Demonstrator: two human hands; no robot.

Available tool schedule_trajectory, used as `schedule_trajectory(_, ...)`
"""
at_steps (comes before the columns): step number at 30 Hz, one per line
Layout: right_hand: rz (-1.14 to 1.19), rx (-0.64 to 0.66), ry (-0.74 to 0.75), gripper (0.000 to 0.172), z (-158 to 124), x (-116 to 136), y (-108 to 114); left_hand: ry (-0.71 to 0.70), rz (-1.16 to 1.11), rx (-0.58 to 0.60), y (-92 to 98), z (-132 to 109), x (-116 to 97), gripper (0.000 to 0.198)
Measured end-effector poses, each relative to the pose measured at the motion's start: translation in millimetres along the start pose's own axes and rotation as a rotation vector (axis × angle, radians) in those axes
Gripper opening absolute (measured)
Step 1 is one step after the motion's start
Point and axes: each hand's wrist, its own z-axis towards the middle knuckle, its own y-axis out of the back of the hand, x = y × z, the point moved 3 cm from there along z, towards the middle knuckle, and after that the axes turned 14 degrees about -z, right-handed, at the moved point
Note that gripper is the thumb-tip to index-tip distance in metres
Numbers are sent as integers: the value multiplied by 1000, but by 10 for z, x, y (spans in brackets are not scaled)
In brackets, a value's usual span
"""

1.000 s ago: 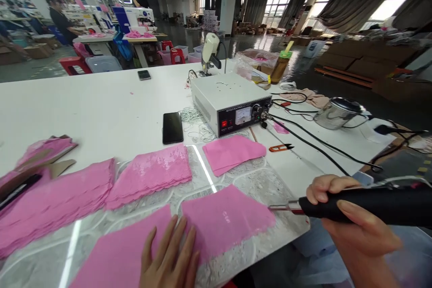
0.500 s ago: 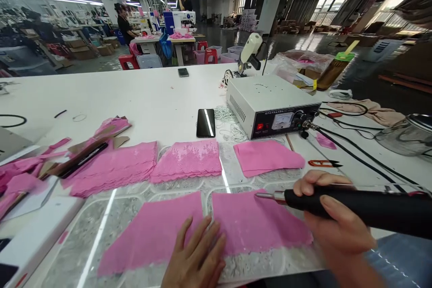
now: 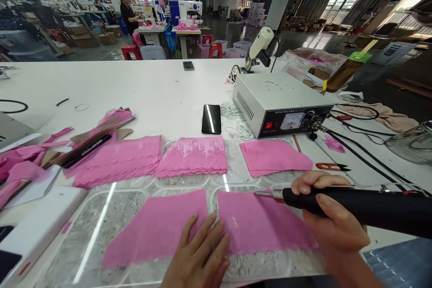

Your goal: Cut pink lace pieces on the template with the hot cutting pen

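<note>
My right hand (image 3: 332,216) is wrapped round a black corded handpiece (image 3: 364,209) with a slim metal tip. The tip is at the upper edge of the right pink fabric piece (image 3: 249,225); whether it presses on the cloth I cannot tell. My left hand (image 3: 202,252) lies flat with fingers spread, across the inner edges of that piece and the left pink fabric piece (image 3: 158,225). Both pieces lie side by side on a clear patterned mat (image 3: 135,204). Behind them are a stack of pink lace pieces (image 3: 118,159), another lace stack (image 3: 192,157) and plain pink pieces (image 3: 276,157).
A grey power unit (image 3: 283,103) with a dial and cables stands at the back right. Nearby lie a phone (image 3: 211,119), thread snips (image 3: 332,167) and loose thread (image 3: 238,121). A white box (image 3: 43,229) and pink scraps (image 3: 27,175) are at left; a glass jar (image 3: 413,144) is at right.
The view has shifted slightly, so the table things sit further right. The handpiece tip has slid a little left along the right piece's upper edge. My left hand stays on the fabric.
</note>
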Motion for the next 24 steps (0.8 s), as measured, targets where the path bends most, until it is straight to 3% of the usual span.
schedule_trajectory(3, -18, -7, 12, 11, 1, 4, -16, 18, -29, -47, -16, -24, -8, 20)
schedule_trajectory(14, 95, 73, 3, 13, -53, 32, -345, -3, -16, 1, 33, -9, -27, 21)
schedule_trajectory(24, 60, 111, 11, 10, -70, -24, -360, 2, -30, -5, 50, 7, -42, 22)
